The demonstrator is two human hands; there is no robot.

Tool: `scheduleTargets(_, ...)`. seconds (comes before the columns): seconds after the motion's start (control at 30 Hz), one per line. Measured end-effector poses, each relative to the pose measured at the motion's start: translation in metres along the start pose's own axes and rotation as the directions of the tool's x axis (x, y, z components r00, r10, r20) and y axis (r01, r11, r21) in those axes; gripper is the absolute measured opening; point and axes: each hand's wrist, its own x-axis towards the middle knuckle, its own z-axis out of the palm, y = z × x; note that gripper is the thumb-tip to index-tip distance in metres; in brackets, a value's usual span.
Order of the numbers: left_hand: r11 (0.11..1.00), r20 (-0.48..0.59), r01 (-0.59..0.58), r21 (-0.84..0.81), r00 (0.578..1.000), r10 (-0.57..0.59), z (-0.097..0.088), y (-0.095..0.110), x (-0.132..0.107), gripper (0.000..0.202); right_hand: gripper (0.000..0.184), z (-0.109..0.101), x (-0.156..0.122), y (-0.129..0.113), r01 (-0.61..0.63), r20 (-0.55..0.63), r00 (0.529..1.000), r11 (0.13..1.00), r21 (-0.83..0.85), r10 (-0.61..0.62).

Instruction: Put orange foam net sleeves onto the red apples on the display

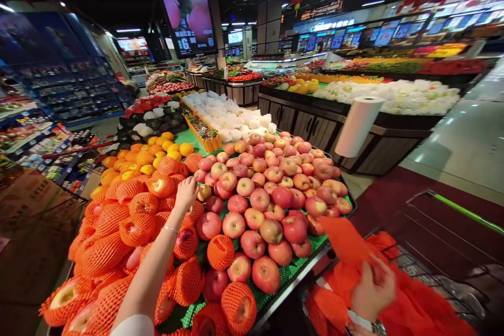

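Note:
My left hand (185,194) reaches out over a fruit display, its fingers curled down onto an apple (204,191) at the edge of the netted pile. A thin bracelet sits on that wrist. Bare red apples (271,194) lie heaped on green matting; apples in orange foam nets (129,220) fill the left side. My right hand (372,289) is low at the right, fingers closed on an orange foam net (342,239) held up above a shopping cart (437,257).
A roll of plastic bags (358,126) hangs beside the apple stand. Oranges (169,149) and white-netted fruit (232,115) lie further back. More produce counters (394,97) stand to the right, shelves to the left. More orange nets (417,310) fill the cart.

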Motion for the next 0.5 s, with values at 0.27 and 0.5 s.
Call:
scheduleTargets(0.27, 0.797, -0.258, -0.456, -0.397, 0.889, 0.379, -0.040, 0.112, -0.161, 0.038, 0.031, 0.048, -0.102, -0.038, 0.021, 0.589, 0.800, 0.986, 0.167, -0.117)
scheduleTargets(0.5, 0.783, -0.197, -0.187, -0.593, 0.977, 0.084, -0.044, 0.114, -0.249, 0.018, 0.025, 0.054, -0.151, -0.044, -0.265, 0.812, 0.582, 0.934, 0.239, -0.043)
